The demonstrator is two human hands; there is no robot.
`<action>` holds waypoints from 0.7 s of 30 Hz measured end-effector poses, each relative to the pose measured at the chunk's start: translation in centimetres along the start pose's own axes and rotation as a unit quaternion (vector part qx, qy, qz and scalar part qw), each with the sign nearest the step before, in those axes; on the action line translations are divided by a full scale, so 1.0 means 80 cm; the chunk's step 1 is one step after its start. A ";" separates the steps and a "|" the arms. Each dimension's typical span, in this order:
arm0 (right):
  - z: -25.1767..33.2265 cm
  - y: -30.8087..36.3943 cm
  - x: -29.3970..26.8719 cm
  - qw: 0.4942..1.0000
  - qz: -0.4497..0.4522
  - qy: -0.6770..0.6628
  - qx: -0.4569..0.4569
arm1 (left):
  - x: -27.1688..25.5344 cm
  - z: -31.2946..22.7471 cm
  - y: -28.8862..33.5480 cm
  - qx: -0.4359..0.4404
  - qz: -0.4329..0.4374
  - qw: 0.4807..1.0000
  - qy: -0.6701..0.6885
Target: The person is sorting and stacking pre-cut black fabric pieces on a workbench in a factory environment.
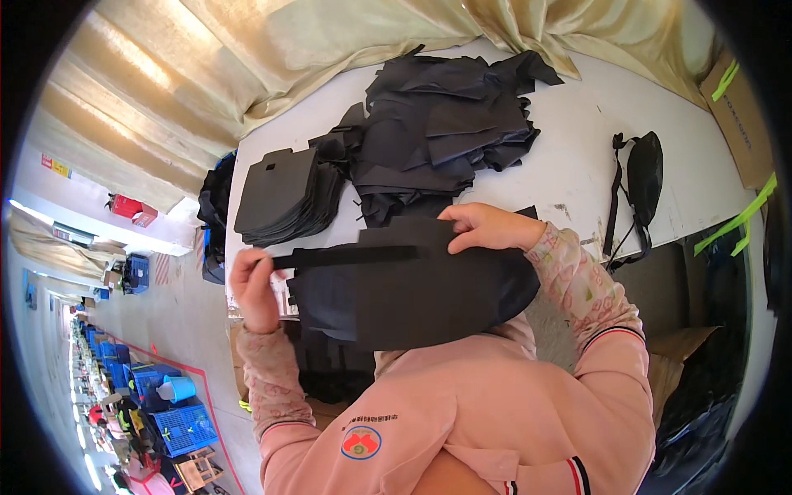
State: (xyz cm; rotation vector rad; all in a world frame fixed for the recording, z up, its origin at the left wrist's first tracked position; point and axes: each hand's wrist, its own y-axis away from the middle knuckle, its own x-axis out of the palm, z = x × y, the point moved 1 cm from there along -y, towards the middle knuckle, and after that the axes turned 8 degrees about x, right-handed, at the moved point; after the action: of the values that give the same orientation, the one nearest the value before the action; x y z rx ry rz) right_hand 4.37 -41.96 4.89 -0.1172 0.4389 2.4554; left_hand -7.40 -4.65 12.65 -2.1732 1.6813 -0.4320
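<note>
A flat black foam panel (412, 299) with a rounded lower edge lies in front of my body at the table's near edge. Dark fabric shows from under it on both sides. My left hand (256, 287) pinches the end of a black strap (338, 256), which stretches rightward across the panel. On the panel's upper edge, my right hand (485, 227) grips with thumb on top and fingers behind. Beyond my left hand stands a stack of similar black panels (285, 198), the top one with a small square hole.
A heap of black fabric pieces (445, 124) covers the white table's (577, 124) middle. To the right lies a black waist bag (643, 177) with straps. A cardboard box (738, 124) stands far right, curtains (190, 74) hang behind, and blue crates (186, 429) stand on the left floor.
</note>
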 end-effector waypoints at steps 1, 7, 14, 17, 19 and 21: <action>-0.018 0.001 -0.004 1.000 -0.002 0.012 0.016 | -0.029 0.004 0.004 -0.022 -0.060 0.998 0.010; -0.076 0.034 -0.023 0.981 -0.103 0.158 0.049 | -0.220 0.064 0.045 -0.105 -0.184 0.977 0.014; -0.042 0.047 -0.007 0.965 -0.125 0.230 0.031 | -0.082 0.106 0.021 -0.007 0.127 0.899 -0.418; -0.022 0.052 0.002 0.959 -0.120 0.256 0.032 | 0.043 0.095 -0.004 -0.004 0.304 0.914 -0.267; -0.015 0.056 0.009 0.946 -0.156 0.283 -0.026 | 0.116 0.103 -0.009 0.035 0.405 0.895 -0.184; -0.008 0.058 0.015 0.942 -0.160 0.294 -0.037 | 0.172 0.118 -0.010 -0.051 0.491 0.865 -0.089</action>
State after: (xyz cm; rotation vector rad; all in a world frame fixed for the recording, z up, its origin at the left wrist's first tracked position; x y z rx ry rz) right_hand 0.62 -44.96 5.39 -0.8982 0.5294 2.0792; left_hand 0.94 -16.89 4.92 -1.0807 2.4143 0.1498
